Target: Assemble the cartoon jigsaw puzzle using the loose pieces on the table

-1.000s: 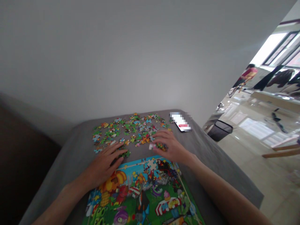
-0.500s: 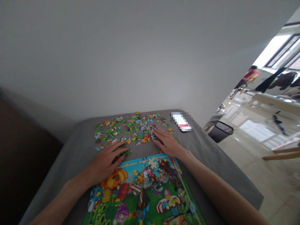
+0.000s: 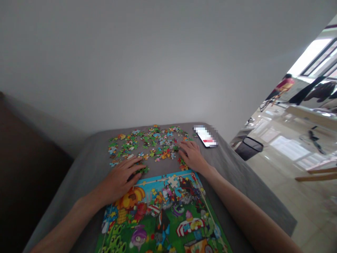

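Green-and-orange jigsaw pieces (image 3: 149, 147) lie scattered mid-frame, with the left hand (image 3: 119, 181) and right hand (image 3: 192, 156) spread open at their lower edge, pinching nothing, just above the puzzle picture (image 3: 158, 214).

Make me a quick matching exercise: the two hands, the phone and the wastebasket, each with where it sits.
1. Left hand
2. Right hand
3. Smartphone
4. Wastebasket

A. On the floor beyond the table
B. Near the table's far right corner
C. On green pieces by the jigsaw puzzle's top-left corner
D. At the right edge of the loose pieces

Pairs: 1C, 2D, 3B, 4A
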A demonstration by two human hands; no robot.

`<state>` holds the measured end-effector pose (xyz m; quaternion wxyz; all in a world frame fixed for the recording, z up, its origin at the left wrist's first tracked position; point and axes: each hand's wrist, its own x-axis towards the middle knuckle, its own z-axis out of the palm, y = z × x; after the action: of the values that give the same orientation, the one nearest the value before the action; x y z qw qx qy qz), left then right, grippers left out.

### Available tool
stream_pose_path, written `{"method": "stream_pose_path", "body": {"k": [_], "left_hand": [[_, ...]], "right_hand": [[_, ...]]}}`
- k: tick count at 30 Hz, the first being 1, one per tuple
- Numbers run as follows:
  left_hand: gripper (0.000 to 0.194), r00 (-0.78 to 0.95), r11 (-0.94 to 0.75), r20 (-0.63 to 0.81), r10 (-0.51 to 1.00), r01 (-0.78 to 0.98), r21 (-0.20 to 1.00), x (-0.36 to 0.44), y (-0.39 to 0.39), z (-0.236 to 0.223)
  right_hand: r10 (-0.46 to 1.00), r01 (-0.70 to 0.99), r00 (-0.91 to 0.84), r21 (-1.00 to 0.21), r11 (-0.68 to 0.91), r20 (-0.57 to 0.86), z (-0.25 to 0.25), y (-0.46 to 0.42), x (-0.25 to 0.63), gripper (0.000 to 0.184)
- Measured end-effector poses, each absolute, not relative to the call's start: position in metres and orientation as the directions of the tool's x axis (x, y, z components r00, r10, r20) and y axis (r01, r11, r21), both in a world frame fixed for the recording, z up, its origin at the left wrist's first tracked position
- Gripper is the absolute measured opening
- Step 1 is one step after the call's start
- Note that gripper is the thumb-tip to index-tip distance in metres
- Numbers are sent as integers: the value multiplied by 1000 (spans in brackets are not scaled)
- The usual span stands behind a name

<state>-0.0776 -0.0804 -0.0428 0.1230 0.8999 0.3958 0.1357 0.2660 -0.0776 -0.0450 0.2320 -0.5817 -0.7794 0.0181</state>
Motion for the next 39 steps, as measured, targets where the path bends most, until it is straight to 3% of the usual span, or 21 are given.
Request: {"method": "stream_pose_path", "body": {"k": [3,8,11,13,19,23,26,30,35,39], "left_hand": [[52,645,-654,150,749,684,323,-77,-80,-43],[46,646,-653,143,750,688,317,-78,-83,-40],[41,625,-637,144,767,715,289,-77,-85,-40],[38,618,-630,138,774,729,269,-77,-85,-41],[37,618,-633,147,772,732,251,-76,-84,-42],[36,622,-635,141,770,730,253,-74,-86,-40],[36,617,-629,139,775,732,261,-73,-88,-37],[34,601,-610,124,790,747,266,-70,-90,-33],[35,594,-592,81,800,761,266,-70,-89,-31],[36,626,-624,102,773,721,302,-72,-90,-32]], "right_hand": [[931,894,-149,-357,271,332,-45,-65,260,30],[948,698,-31,-672,248,317,-34,-63,268,10],[967,491,-183,-835,248,179,-20,-83,268,16],[934,416,-344,-876,242,95,-11,-101,262,19],[875,462,-483,-838,291,38,-1,-128,244,20],[938,574,-318,-759,308,140,-15,-111,260,22],[926,736,-133,-590,331,353,-30,-94,277,24],[827,837,-202,-346,424,524,-39,-84,279,26],[812,771,-406,-319,551,420,-34,-81,241,27],[818,774,-504,-276,570,277,-29,-70,203,39]]}}
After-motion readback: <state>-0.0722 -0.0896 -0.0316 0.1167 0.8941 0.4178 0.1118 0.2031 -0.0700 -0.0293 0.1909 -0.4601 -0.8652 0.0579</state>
